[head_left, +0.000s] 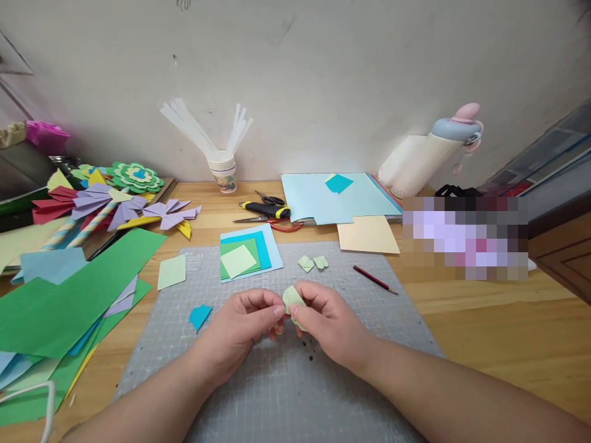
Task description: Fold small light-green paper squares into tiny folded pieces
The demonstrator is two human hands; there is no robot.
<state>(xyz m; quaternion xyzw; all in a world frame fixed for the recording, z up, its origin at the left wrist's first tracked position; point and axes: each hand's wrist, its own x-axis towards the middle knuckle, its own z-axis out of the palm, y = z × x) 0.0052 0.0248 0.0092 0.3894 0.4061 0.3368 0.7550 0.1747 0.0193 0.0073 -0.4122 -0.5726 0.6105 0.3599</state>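
Both of my hands meet over the grey cutting mat (286,381) and pinch one small folded piece of pale green paper (292,299). My left hand (244,332) grips its left side with curled fingers. My right hand (325,323) closes on its right side. Two small folded pale green pieces (313,263) lie on the mat just beyond my hands. A small blue scrap (200,315) rests to the left of my left hand.
A stack of square papers (247,252), a red pencil (375,280), scissors and a cutter (268,209), a paper cup with white strips (223,172), large green sheets (69,295), paper flowers (120,203), light blue sheets (337,197) and a white bottle (429,160) surround the mat.
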